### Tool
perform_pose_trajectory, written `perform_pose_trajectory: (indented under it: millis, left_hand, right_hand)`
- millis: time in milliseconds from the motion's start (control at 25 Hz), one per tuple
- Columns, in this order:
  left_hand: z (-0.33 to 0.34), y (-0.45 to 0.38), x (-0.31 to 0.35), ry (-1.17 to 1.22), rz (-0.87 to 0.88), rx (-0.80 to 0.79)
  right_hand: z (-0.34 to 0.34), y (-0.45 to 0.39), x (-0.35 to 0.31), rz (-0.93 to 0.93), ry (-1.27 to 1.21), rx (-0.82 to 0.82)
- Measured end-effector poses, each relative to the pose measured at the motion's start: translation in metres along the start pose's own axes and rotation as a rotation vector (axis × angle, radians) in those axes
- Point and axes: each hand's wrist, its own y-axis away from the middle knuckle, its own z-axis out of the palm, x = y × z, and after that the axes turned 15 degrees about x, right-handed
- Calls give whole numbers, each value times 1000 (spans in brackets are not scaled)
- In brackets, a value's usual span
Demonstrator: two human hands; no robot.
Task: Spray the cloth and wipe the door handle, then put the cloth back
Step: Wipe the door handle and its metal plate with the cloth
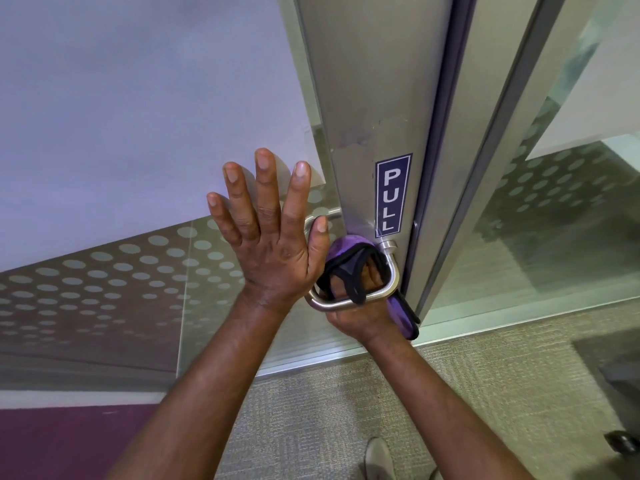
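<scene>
The right hand [360, 306] is wrapped around the metal handle [389, 271] with the purple, black-edged cloth [346, 251] gripped against the bar, just below the PULL sign [393, 195]. One end of the cloth hangs below the handle. The left hand [273, 251] is spread flat, all 5 fingers apart, on the dotted glass [104, 271] left of the handle, holding nothing.

Frosted glass wall [104, 278] with dotted band at left; brushed metal door frame [374, 98]; clear glass panel [554, 237] at right; beige-grey carpet [346, 393] below.
</scene>
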Motion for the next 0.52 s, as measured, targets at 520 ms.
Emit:
perform_pose_trajectory:
  millis: [520]
  left_hand:
    - [0,-1,-1,-10,17,-2]
  right_hand:
    - [11,68,5,191,-44,-197]
